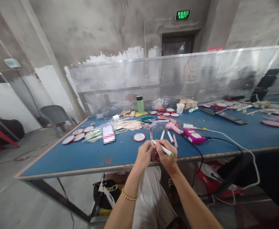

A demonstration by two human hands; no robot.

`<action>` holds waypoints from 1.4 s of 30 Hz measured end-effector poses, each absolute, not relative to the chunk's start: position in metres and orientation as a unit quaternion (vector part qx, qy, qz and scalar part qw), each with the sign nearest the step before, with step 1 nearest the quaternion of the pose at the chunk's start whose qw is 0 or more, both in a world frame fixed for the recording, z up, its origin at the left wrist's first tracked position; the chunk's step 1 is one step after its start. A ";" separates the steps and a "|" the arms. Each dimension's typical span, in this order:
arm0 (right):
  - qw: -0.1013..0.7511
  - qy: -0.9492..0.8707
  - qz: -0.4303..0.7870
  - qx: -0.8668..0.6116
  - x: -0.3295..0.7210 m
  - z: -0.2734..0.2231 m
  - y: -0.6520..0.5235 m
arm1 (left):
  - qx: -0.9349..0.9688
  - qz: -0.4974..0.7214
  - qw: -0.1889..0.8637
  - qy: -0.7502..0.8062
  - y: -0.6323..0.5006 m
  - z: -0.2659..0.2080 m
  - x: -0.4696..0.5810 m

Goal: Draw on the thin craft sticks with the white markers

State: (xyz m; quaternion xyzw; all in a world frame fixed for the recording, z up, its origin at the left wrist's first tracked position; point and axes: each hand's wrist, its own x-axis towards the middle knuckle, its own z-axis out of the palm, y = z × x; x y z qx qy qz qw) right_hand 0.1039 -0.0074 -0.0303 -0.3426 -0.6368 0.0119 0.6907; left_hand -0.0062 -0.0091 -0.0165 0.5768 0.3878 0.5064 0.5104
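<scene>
My left hand [144,153] is closed on a thin flat wooden stick [151,133], held upright at the table's front edge, with coloured marks along it. In my right hand [167,156] is a white marker pen [165,149] with a green end. Its tip meets or nearly meets the stick; I cannot tell which. Just beyond my right hand lie several white pens, among them one white pen [170,137]. A round red-rimmed disc [139,137] rests beyond my left hand.
Many wooden sticks [132,124] lie spread at the left centre, near a phone [108,133]. A green bottle [140,104] and paper cup [180,108] stand at the back. A magenta box [194,136] with cables sits right. A perforated metal screen [129,79] borders the blue table [82,159].
</scene>
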 end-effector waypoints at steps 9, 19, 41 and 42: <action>0.679 -0.643 0.015 -0.354 0.104 -0.029 -0.008 | 0.583 0.506 0.500 0.393 -0.009 -0.016 -0.007; 0.692 -0.627 0.022 -0.357 0.103 -0.030 -0.009 | 0.579 0.505 0.507 0.391 -0.008 -0.018 -0.007; 0.703 -0.613 0.024 -0.360 0.103 -0.032 -0.007 | 0.580 0.499 0.519 0.382 -0.011 -0.014 -0.007; 0.705 -0.609 0.026 -0.361 0.104 -0.033 -0.007 | 0.578 0.499 0.524 0.377 -0.012 -0.014 -0.007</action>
